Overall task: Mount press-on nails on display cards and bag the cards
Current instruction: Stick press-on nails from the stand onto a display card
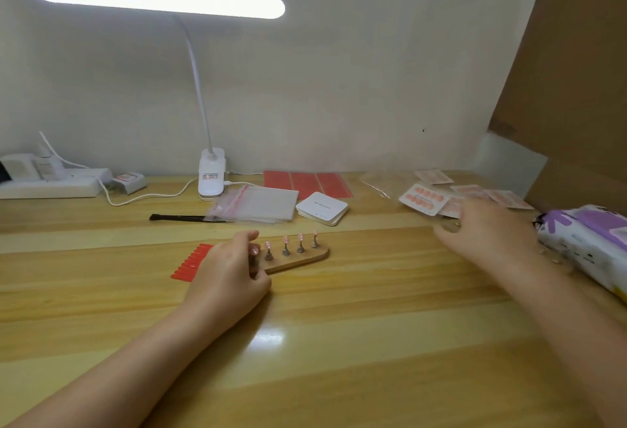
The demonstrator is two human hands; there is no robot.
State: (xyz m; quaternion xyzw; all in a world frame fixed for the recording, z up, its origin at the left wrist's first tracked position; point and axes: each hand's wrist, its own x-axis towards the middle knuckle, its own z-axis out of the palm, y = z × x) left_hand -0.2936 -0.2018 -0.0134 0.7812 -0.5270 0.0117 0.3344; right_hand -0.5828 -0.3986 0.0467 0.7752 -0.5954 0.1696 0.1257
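Note:
A wooden nail stand point(298, 258) lies mid-table with several metal pegs, each topped by a pink press-on nail point(285, 240). My left hand point(230, 268) curls round the stand's left end, thumb at its front edge. My right hand point(488, 231) is blurred, fingers spread, hovering just in front of the bagged nail cards point(422, 199) at the right; it holds nothing I can see. A stack of blank white cards point(322, 207) and a pile of clear zip bags point(254, 205) sit behind the stand. A red strip of adhesive tabs point(191, 263) lies left of my left hand.
A clip lamp point(211, 176) stands at the back, with a power strip point(51, 185) to its left. Red adhesive sheets point(307, 183) lie by the wall. A purple-and-white wipes pack point(590, 241) is at the right edge under a cardboard sheet point(570, 88). A black tool point(176, 218) lies left of the bags.

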